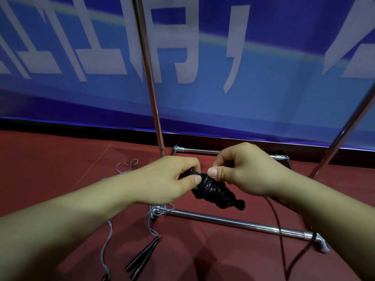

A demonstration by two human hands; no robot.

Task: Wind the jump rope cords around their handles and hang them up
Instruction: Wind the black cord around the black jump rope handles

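Observation:
A black jump rope bundle (217, 194), with its cord coiled many times round the handles, is held in mid-air in front of me. My left hand (168, 179) grips the bundle's upper end. My right hand (243, 171) pinches the black cord just above the coils, thumb against forefinger. The loose black cord (281, 238) trails from under my right wrist down to the floor. A second rope lies on the floor at the lower left, with slim black handles (142, 256) and a thin grey cord (126, 166).
A chrome rack stands in front of me: an upright pole (150, 86), a slanted pole (345, 130) at right and base bars (233, 222) on the red carpet (60, 159). A blue banner (263, 98) with white lettering covers the wall behind.

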